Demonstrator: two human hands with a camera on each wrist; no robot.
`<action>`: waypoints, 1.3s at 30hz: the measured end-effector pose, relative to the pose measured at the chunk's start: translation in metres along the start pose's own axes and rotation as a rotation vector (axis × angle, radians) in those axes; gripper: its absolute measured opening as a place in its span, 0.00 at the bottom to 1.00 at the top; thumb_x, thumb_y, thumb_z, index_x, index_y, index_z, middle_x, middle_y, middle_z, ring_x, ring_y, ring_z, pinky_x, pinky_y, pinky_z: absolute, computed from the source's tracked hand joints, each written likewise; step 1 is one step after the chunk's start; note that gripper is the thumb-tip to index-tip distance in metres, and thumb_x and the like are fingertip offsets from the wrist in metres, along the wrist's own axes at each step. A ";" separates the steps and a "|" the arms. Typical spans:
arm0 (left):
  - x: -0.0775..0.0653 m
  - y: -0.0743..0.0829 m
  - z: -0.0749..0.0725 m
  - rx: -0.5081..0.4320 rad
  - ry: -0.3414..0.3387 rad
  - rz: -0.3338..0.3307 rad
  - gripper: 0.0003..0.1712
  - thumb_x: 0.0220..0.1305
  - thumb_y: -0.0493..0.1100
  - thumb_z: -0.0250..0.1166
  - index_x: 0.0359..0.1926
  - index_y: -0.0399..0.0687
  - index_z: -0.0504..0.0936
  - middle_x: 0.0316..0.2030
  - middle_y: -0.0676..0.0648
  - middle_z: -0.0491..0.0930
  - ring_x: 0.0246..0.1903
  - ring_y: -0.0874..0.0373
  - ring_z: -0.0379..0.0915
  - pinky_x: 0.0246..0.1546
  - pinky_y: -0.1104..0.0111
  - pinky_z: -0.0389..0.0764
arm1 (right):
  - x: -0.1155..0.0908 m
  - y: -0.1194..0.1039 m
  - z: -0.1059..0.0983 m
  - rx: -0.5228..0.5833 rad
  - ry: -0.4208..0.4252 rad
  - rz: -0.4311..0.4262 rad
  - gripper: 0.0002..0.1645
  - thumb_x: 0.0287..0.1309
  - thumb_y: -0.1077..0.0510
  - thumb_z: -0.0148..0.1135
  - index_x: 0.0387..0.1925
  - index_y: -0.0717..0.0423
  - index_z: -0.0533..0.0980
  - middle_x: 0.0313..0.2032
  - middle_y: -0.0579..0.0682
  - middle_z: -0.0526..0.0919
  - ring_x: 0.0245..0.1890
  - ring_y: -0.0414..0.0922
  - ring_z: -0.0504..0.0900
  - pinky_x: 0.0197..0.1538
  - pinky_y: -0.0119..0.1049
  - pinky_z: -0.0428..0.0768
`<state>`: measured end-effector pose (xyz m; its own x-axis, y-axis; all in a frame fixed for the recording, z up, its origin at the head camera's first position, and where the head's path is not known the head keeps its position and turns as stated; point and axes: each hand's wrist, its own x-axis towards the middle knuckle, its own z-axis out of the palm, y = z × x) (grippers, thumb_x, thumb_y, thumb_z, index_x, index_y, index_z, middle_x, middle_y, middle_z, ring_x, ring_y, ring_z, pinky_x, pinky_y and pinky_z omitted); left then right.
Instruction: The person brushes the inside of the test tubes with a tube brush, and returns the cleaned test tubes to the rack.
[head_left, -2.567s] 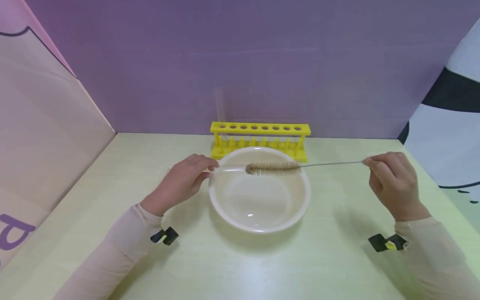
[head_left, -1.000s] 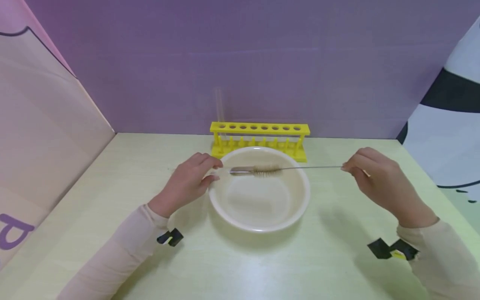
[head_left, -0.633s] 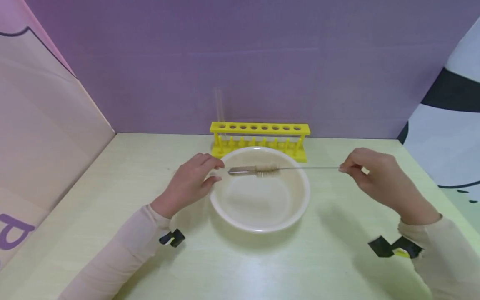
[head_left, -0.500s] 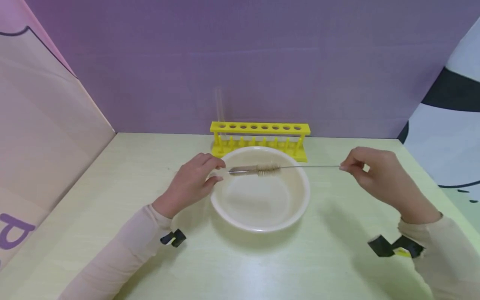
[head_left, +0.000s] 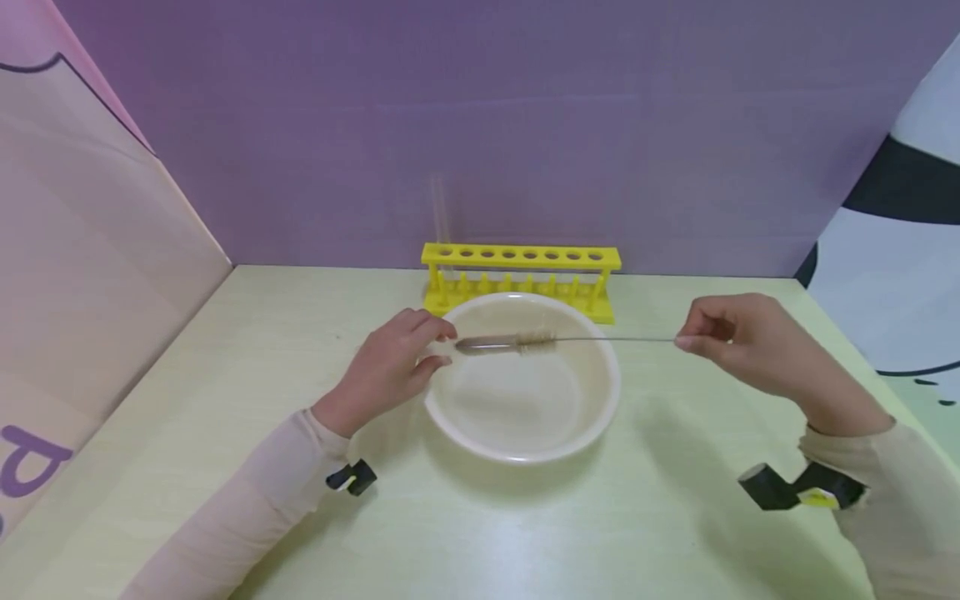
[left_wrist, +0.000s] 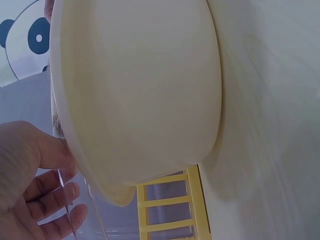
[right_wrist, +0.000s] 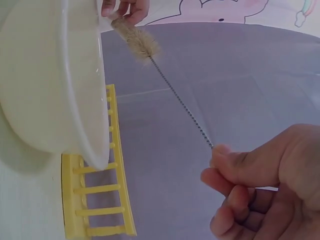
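Held level over the cream basin (head_left: 517, 446), a clear test tube (head_left: 483, 344) has its closed end hidden by my left hand (head_left: 390, 367). My left thumb and fingers pinch it near the basin's left rim. The front of a test tube brush (head_left: 537, 342) is inside the tube, its tan bristles pressed flat there. The rest of the bristles fan out at the tube's mouth. My right hand (head_left: 757, 354) pinches the brush's twisted wire handle (right_wrist: 180, 102) between thumb and forefinger, well to the right of the basin. Its other fingers are curled.
Directly behind the basin stands a yellow test tube rack (head_left: 521, 257) with one upright clear tube (head_left: 440, 208) in its leftmost hole. A purple backdrop (head_left: 525, 133) rises behind the table (head_left: 525, 533), with printed panels at both sides.
The brush's bristles, earlier outside the tube, have gone partly into it. My right hand has moved left with the wire, while my left hand has shifted slightly right with the tube.
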<state>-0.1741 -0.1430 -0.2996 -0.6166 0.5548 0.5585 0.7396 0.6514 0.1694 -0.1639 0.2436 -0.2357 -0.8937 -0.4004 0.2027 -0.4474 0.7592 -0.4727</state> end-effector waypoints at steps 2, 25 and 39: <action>0.000 0.000 0.000 -0.002 0.001 -0.001 0.18 0.50 0.34 0.72 0.42 0.42 0.78 0.36 0.48 0.80 0.37 0.52 0.74 0.35 0.63 0.78 | 0.001 -0.001 -0.001 0.043 -0.028 0.042 0.08 0.54 0.66 0.65 0.24 0.55 0.76 0.21 0.45 0.76 0.21 0.38 0.68 0.23 0.30 0.68; 0.003 0.011 0.004 0.041 0.027 -0.012 0.18 0.48 0.35 0.73 0.41 0.46 0.78 0.35 0.49 0.79 0.34 0.54 0.71 0.28 0.66 0.76 | 0.008 -0.011 -0.003 0.240 -0.003 0.182 0.09 0.62 0.60 0.59 0.30 0.63 0.73 0.19 0.45 0.74 0.18 0.42 0.69 0.18 0.34 0.65; 0.006 0.020 0.007 0.046 0.058 -0.009 0.18 0.47 0.34 0.74 0.40 0.44 0.78 0.33 0.49 0.78 0.33 0.55 0.72 0.28 0.67 0.77 | 0.010 -0.017 -0.004 0.319 0.089 0.212 0.10 0.63 0.60 0.58 0.31 0.65 0.71 0.23 0.41 0.77 0.20 0.42 0.72 0.20 0.31 0.69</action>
<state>-0.1652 -0.1228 -0.2986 -0.6054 0.5194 0.6031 0.7203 0.6799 0.1375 -0.1654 0.2282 -0.2225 -0.9709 -0.1949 0.1391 -0.2316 0.6173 -0.7518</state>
